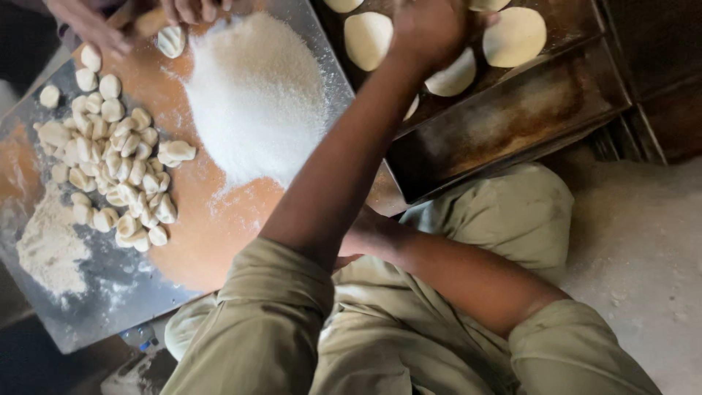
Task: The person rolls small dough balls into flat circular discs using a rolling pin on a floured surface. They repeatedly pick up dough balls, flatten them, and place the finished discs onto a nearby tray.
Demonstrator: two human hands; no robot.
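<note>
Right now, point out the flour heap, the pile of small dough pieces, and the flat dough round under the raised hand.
flour heap (256, 95): head view, middle of the white mound.
pile of small dough pieces (117, 157): head view, centre of the cluster.
flat dough round (368, 38): head view, its bare upper face, left of the hand.

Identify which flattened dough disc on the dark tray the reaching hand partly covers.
The disc under the left hand: its top is hidden, while the discs either side lie exposed.
</note>
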